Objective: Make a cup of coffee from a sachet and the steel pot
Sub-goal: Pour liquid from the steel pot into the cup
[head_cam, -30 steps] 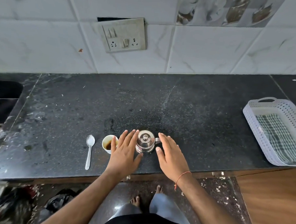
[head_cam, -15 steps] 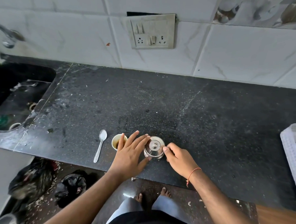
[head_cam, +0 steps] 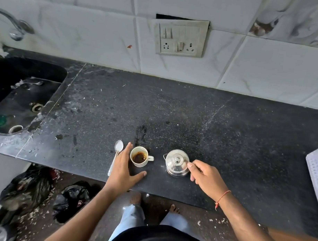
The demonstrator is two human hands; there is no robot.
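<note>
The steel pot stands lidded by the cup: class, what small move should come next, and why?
Probably lift the pot by its handle and tip it over the cup. The right hand is already curled at the pot's handle side, the lid is on, and the cup holds only a little dark coffee.

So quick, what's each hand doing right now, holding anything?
Left hand: open, fingers spread beside the cup, holding nothing.
Right hand: fingers curled at the steel pot, by its handle side; the grip itself is hidden, so cannot tell.

Pot handle (head_cam: 190, 171) behind right hand (head_cam: 207, 176)
</note>
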